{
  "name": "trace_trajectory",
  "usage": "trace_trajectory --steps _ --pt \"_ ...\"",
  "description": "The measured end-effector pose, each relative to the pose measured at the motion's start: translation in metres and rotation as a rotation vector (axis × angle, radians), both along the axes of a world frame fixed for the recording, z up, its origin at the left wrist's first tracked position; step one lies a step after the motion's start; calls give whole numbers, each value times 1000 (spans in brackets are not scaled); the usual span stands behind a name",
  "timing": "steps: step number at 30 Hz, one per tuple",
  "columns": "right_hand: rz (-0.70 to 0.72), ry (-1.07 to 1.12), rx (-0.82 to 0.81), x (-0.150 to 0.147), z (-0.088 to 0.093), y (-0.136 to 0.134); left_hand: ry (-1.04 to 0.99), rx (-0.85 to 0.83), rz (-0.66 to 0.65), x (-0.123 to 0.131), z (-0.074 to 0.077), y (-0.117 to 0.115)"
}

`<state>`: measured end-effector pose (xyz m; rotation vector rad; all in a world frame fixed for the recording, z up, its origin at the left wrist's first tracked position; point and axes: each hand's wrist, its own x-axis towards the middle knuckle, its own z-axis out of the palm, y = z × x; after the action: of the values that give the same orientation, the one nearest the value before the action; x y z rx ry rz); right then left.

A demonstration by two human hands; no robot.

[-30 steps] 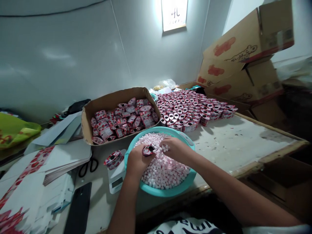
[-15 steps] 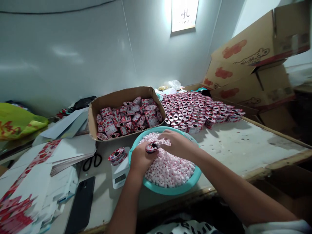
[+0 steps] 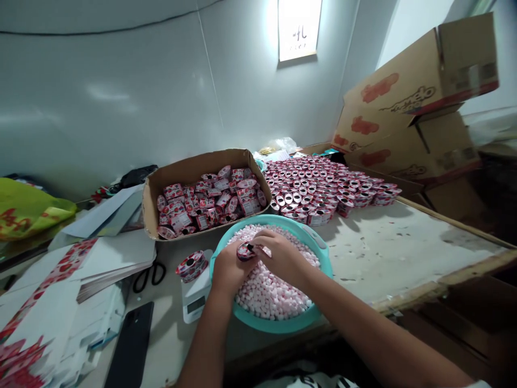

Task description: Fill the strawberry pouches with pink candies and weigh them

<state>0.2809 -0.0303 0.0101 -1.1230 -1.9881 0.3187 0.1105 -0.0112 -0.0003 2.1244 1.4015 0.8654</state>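
From the head view, the left hand (image 3: 229, 269) was closed around a small red container (image 3: 244, 250) over the teal basin (image 3: 319, 250) of pink-and-white candies (image 3: 270, 293). The right hand (image 3: 280, 256) rested just beside it, fingers pinched at its opening, perhaps on candies.

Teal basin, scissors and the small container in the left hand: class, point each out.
teal basin (image 3: 319, 253): head view, bare right rim.
scissors (image 3: 148, 276): head view, black handle loops.
small container (image 3: 244, 251): head view, its red printed side.
left hand (image 3: 228, 272): head view, back of hand.
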Motion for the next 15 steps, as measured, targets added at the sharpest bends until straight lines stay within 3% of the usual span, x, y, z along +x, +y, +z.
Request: trace_trajectory --steps 3,7,15 --pt "-60 88 44 10 -8 2 -33 -6 -11 0 0 1" --pt "-138 71 -15 21 -14 3 -47 -11 -7 1 0 0" --pt "-37 45 1 19 -16 3 -21 -31 -6 0 -3 4"
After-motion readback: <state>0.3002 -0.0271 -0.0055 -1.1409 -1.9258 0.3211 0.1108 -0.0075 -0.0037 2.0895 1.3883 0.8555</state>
